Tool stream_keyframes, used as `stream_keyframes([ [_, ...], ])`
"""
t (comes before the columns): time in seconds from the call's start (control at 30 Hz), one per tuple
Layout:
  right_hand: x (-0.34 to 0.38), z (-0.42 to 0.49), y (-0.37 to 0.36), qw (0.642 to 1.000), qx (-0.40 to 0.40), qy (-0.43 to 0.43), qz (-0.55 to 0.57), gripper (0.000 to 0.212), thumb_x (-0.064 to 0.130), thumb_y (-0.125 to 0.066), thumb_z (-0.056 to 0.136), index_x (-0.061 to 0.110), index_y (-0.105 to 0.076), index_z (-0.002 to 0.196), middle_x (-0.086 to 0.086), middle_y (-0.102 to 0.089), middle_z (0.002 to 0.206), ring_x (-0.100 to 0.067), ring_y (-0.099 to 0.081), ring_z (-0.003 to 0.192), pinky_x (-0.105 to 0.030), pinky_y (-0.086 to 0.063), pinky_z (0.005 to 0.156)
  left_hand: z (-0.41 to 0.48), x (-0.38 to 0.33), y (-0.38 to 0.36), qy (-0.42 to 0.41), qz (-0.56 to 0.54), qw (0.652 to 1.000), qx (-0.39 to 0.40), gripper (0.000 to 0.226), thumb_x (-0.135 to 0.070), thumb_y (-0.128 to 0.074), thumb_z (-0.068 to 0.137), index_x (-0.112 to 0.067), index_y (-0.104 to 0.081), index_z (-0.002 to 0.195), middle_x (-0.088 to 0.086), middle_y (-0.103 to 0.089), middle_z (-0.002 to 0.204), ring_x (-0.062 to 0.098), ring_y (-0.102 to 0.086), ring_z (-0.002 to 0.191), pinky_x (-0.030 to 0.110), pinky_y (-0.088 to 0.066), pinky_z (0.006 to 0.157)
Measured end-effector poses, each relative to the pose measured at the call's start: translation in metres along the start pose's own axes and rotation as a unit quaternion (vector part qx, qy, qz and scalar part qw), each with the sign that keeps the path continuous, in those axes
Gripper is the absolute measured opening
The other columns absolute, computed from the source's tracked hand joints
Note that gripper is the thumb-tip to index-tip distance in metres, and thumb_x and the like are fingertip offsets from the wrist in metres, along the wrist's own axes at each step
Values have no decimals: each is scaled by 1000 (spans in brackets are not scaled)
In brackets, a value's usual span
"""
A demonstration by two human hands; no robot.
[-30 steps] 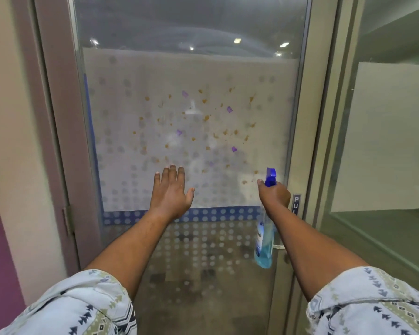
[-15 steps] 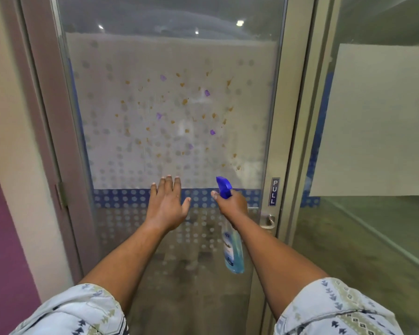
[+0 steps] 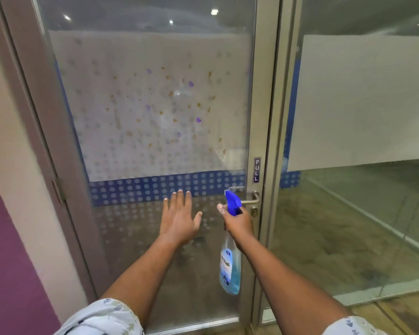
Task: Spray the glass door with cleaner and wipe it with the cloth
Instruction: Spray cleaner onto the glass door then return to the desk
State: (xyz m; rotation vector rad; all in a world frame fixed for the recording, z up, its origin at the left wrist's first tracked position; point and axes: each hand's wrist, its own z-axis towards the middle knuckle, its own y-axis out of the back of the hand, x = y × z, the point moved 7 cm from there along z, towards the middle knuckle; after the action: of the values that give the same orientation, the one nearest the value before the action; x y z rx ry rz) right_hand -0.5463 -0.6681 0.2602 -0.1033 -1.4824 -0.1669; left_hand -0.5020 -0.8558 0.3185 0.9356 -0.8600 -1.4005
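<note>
I stand facing the glass door (image 3: pixel 155 105), its frosted panel dotted with orange and purple specks. My right hand (image 3: pixel 237 222) grips the spray bottle (image 3: pixel 229 267) by its neck, blue nozzle up, just beside the handle (image 3: pixel 248 201). My left hand (image 3: pixel 179 220) is spread flat, empty, near the glass. I judge spraying is underway; next, aim higher at the specks. No cloth is visible.

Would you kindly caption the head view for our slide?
Right hand holds the spray bottle near the speckled glass door; open left hand at the glass.
</note>
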Motion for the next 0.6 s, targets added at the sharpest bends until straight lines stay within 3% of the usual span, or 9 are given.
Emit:
stream_keyframes([
  [0.17,-21,-42,46,998,-44,-30,41,22,34,-84,84,20,-67,79,7,-61,56,-14,-55,50,-24,-48,53,-39,-42,-27,-32,-54,997,55,77,-56,-38,100,-12,-23,161,16,-22,167,31,-19,155,50,-15,127],
  [0.27,-32,-64,84,995,-73,-39,54,22,35,-84,83,18,-71,85,4,-64,58,-13,-59,52,-27,-51,57,-64,-86,-48,-93,-97,980,143,77,-58,-41,100,-15,-23,161,13,-22,168,28,-21,155,46,-20,126],
  [0.33,-41,-79,113,994,-95,-48,38,27,40,-83,83,16,-74,91,2,-70,67,-15,-65,62,-36,-56,72,-85,-122,-59,-143,-131,960,201,79,-60,-46,98,-17,-26,161,11,-27,166,27,-28,153,41,-26,124],
  [0.4,-48,-95,148,990,-126,-57,27,34,45,-82,82,15,-75,97,3,-73,75,-17,-66,70,-36,-56,79,-109,-162,-64,-181,-164,937,247,79,-60,-51,96,-17,-30,159,11,-34,163,27,-35,149,37,-31,120],
  [0.47,-55,-113,189,984,-161,-70,21,37,49,-83,81,18,-76,100,7,-74,81,-13,-67,74,-26,-53,69,-131,-204,-69,-207,-203,911,293,80,-59,-59,93,-17,-36,157,11,-41,159,27,-43,144,35,-36,117],
  [0.6,-66,-154,278,975,-202,-94,-8,39,56,-82,79,27,-74,103,15,-73,87,4,-66,73,-14,-44,60,-184,-293,-76,-238,-262,861,366,102,-64,-74,75,-14,-37,156,8,-48,155,24,-50,139,36,-42,113],
])
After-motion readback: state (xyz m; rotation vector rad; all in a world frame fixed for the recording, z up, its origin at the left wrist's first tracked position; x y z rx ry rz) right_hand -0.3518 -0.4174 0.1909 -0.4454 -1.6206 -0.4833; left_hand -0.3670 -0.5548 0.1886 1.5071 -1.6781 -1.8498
